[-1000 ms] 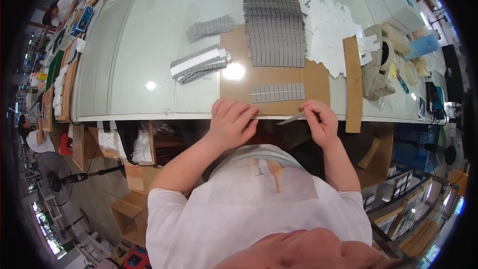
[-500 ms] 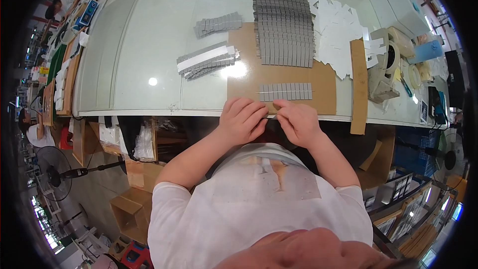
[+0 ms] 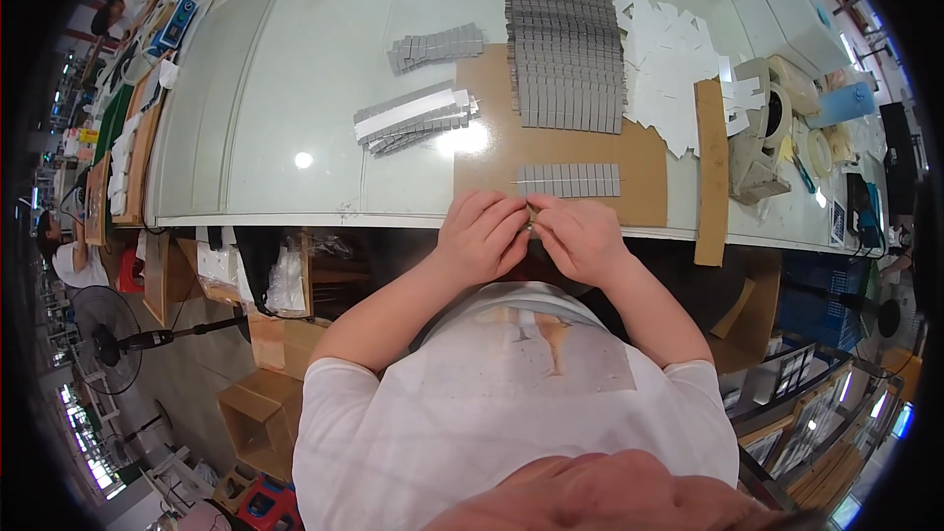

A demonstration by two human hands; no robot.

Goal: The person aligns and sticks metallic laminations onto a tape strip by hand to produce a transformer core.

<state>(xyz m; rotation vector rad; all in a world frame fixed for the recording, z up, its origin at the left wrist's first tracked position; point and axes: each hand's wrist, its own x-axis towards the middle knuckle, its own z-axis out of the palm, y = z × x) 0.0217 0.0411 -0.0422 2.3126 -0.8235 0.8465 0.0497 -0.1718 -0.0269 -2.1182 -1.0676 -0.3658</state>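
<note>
My left hand (image 3: pixel 485 235) and my right hand (image 3: pixel 580 239) meet at the table's front edge, thumbs and forefingers pinched together. Something small sits between their fingertips, too little of it showing to name. Just beyond my fingers, a grey slotted strip (image 3: pixel 568 180) lies flat on a brown cardboard sheet (image 3: pixel 644 167), with a thin pale line along its length. Farther back, a long overlapping stack of similar grey strips (image 3: pixel 565 49) rests partly on the cardboard. To the left are two smaller piles, a grey one (image 3: pixel 436 46) and one topped by a white strip (image 3: pixel 413 116).
White paper pieces (image 3: pixel 669 69) spread right of the stack. A narrow cardboard strip (image 3: pixel 710 172) overhangs the front edge. Farther right stand a tape dispenser (image 3: pixel 759 138), a blue bottle (image 3: pixel 846 99) and a white box (image 3: pixel 782 15). A fan (image 3: pixel 108 339) stands at lower left.
My right hand has shifted slightly left, and its fingertips now meet those of my left hand. The view has moved a little; the strips lie as before.
</note>
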